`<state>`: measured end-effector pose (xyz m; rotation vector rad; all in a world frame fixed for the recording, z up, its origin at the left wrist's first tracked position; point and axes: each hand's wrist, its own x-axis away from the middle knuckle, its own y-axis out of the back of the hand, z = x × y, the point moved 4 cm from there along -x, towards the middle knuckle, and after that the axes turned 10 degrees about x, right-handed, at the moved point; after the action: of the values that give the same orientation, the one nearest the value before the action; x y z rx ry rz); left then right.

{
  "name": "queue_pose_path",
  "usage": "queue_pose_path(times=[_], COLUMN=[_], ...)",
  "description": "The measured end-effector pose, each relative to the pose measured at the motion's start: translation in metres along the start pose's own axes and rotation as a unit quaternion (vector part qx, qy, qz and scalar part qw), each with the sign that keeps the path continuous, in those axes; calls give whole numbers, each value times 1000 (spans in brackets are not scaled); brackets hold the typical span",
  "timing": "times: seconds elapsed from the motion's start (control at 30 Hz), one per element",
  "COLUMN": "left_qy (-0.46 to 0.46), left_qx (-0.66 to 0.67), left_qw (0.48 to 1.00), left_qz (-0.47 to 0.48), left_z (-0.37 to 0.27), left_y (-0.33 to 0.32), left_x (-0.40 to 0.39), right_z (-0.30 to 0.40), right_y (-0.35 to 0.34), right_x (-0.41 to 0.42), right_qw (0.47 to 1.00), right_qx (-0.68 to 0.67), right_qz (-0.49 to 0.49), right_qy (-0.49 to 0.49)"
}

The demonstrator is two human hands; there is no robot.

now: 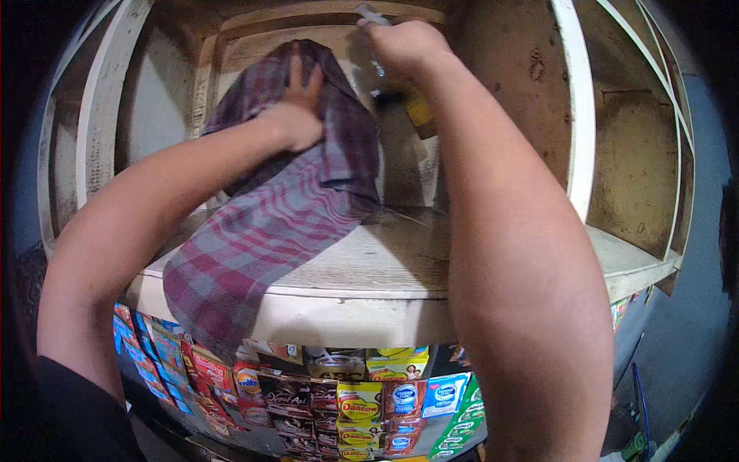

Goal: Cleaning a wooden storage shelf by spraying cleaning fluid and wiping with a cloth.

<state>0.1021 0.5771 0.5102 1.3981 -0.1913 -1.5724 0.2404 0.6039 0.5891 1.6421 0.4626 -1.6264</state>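
Note:
My left hand (297, 112) lies on a grey and maroon plaid cloth (248, 237), its visible fingers spread, and holds the bunched upper part up inside a wooden cabinet. The cloth's lower end trails across the shelf board (369, 260) and hangs over its front edge. Higher up and to the right, my right hand (404, 46) is closed around a bottle with a whitish top (372, 14), perhaps a spray bottle. Below that hand show a blurred dark part and a yellow patch (420, 115); whether both belong to the bottle, I cannot tell.
White-painted uprights (577, 115) divide the cabinet into bays, with brown stained panels (519, 86). Under the shelf's front edge (346, 317) hang strips of drink sachets (358, 404), among them Dancow and Milo. A blue-grey wall (701, 202) stands at the right.

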Motion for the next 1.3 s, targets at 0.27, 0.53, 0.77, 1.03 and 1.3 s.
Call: queue_pose_path(times=[0.27, 0.53, 0.77, 1.03, 1.3], left_qy=[-445, -410, -356, 24, -28], left_qx=[167, 121, 184, 209, -19], left_qw=[877, 888, 910, 977, 967], left_qz=[64, 172, 108, -18, 253], left_z=[-60, -56, -6, 83, 50], left_y=[-45, -49, -12, -2, -40], left_x=[31, 10, 11, 10, 65], right_z=[-1, 12, 21, 18, 20], right_y=[12, 17, 32, 20, 9], right_x=[7, 16, 29, 11, 30], right_qw=[997, 997, 992, 994, 966], right_qx=[-75, -54, -101, -113, -155], right_qz=[24, 52, 54, -12, 204], right_qy=[-20, -33, -50, -7, 43])
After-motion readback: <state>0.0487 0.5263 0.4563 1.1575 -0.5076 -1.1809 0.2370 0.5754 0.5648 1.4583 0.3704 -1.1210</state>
